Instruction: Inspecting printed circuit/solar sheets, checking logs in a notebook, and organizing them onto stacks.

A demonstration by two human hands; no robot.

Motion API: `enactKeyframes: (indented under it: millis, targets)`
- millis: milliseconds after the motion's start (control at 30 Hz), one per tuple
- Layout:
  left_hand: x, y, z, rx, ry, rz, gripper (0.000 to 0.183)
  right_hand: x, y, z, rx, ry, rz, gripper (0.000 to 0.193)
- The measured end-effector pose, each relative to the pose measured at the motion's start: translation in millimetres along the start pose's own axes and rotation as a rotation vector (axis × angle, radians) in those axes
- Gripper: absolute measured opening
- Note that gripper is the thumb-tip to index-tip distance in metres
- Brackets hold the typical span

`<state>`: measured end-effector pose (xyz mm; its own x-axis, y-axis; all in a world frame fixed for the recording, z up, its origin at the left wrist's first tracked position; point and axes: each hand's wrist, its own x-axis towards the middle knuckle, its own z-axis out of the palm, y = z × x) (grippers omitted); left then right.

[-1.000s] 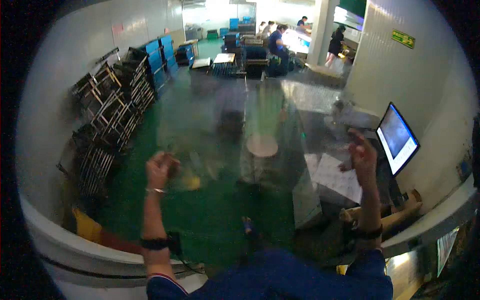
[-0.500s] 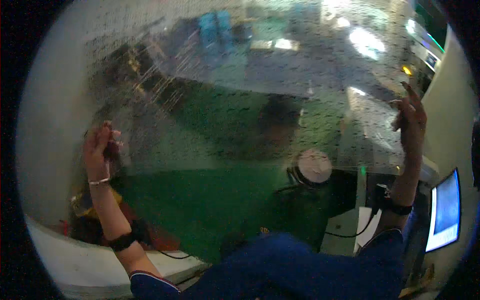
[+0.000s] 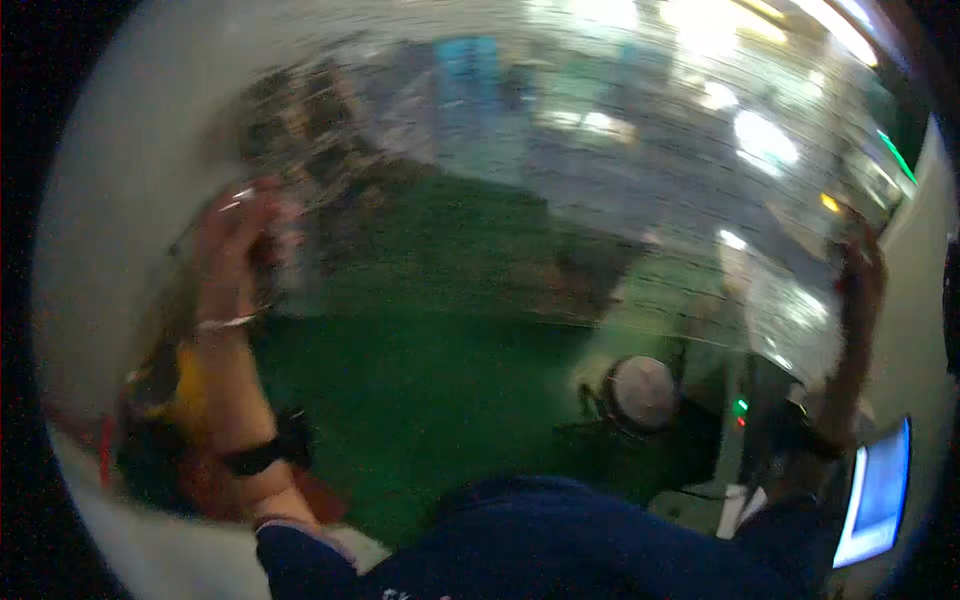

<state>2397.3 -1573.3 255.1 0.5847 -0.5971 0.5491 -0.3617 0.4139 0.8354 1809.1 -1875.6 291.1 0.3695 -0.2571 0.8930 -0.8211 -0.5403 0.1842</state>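
A large see-through sheet (image 3: 480, 240), streaked with small dark marks and reflections, spans the view in front of me. At its left edge my left hand (image 3: 240, 225) is closed, with the fingers curled against the sheet. On the opposite side my right hand (image 3: 862, 265) grips the right edge; motion smears its fingers. The sheet's lower edge runs between my forearms, above my body. Whether it is plastic or glass I cannot tell.
Below the sheet lies a green floor (image 3: 430, 420) with a round-topped stool (image 3: 645, 392) on it. A lit screen (image 3: 875, 495) stands at the lower right. Yellow and dark red items (image 3: 190, 385) sit beside my left forearm. A pale wall (image 3: 110, 270) rises at the left.
The view has tilted, so the stool and screen appear lower. My left hand appears higher and further right, my right hand further right and slightly lower. Both still hold the sheet.
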Motion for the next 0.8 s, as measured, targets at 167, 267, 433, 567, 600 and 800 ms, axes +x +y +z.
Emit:
enactKeyframes:
  millis: [167,267,433,567,600,800]
  targets:
    - [25.7,-29.7,-46.5,0.091,0.039,-0.048,0.034,27.0,-85.9,-0.8,0.989,-0.083,0.605,0.039]
    - [27.9,-31.2,-21.4,0.096,0.051,-0.098,0.034,31.4,-82.1,-11.2,1.098,-0.075,0.615,0.04]
    - [83.2,-61.5,-22.6,0.192,-0.017,-0.016,0.034,52.5,-93.5,7.6,1.036,-0.04,0.624,0.038]
    - [90.4,-76.3,-42.2,0.214,0.118,0.082,0.033,62.8,-110.2,25.2,1.072,-0.07,0.604,0.037]
    - [83.9,-74.3,-63.1,0.298,0.105,0.24,0.03,66.7,-122.7,35.3,1.057,-0.073,0.608,0.036]
    - [68.3,-58.4,-2.5,-0.041,0.009,-0.258,0.02,46.7,-67.7,81.9,0.665,-0.109,0.097,0.039]
